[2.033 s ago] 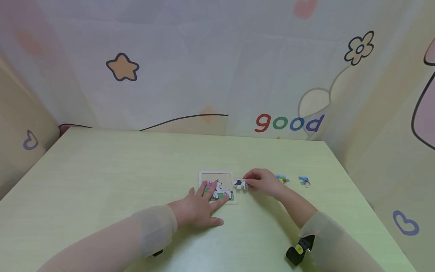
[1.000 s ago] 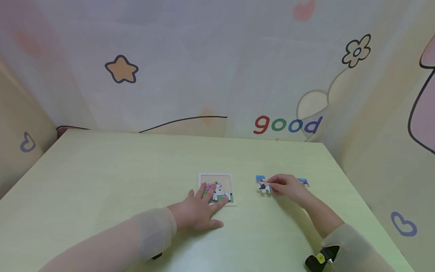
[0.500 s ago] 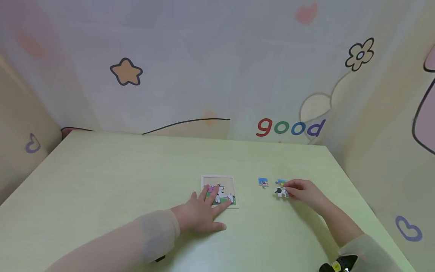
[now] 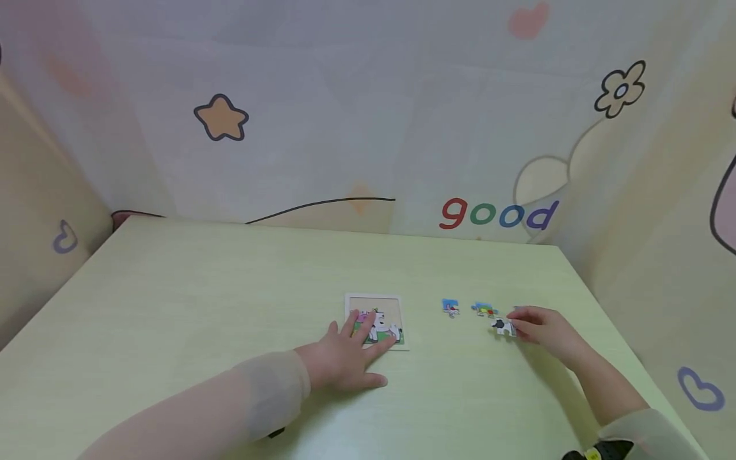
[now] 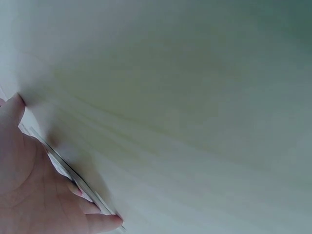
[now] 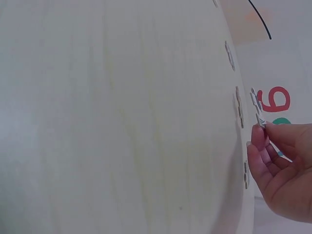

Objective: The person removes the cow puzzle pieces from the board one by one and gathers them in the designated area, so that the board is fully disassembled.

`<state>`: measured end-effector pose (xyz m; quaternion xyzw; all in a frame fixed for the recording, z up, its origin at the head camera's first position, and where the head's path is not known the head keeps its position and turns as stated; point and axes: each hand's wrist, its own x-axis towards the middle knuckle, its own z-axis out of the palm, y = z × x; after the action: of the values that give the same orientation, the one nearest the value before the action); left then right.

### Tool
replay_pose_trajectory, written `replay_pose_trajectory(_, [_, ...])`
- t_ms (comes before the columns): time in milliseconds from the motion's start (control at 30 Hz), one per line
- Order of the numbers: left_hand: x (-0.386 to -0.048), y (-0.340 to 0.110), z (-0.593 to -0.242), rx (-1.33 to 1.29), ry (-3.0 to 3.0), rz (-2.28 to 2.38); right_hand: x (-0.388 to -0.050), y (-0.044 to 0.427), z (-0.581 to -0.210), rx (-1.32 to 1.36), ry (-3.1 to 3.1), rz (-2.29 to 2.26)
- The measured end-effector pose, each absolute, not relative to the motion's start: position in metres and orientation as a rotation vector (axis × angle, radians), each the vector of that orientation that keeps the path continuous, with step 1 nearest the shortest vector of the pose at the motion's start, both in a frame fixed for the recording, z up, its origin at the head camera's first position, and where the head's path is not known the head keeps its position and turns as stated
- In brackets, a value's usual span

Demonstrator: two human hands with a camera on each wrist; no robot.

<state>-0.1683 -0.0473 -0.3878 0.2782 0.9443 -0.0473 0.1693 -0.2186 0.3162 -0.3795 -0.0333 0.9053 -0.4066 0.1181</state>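
Observation:
My left hand lies with spread, straight fingers over the lower part of a small white-framed puzzle tray. In the tray, joined pieces show a white animal on green; the upper part is bare board. My right hand pinches a black-and-white puzzle piece between thumb and fingertips. In the right wrist view this puzzle piece is held up off the table. Two loose puzzle pieces, a blue one and a blue-and-yellow one, lie left of the right hand.
A third loose piece lies mostly hidden behind the right fingers; its edge shows as a thin piece in the right wrist view. The pale wooden table ends at a printed cloth backdrop.
My right hand has carried the black-and-white puzzle piece rightward from beside the tray, passing in front of the loose pieces. My left hand keeps its place on the tray.

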Motion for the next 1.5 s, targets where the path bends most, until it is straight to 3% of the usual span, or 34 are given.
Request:
replay_pose_trajectory(733, [-0.168,-0.048,-0.385,0.816,2.678,-0.153,-0.214,0.365,-0.390,-0.029,2.718,-1.042])
replay_pose_trajectory(1133, [-0.169,-0.052,-0.382,0.893,2.733,-0.175,-0.214,0.365,-0.389,-0.023,2.768,-0.986])
replay_pose_trajectory(1500, [-0.169,-0.073,-0.388,0.809,2.722,-0.078,-0.215,0.353,-0.384,-0.074,2.941,-0.833])
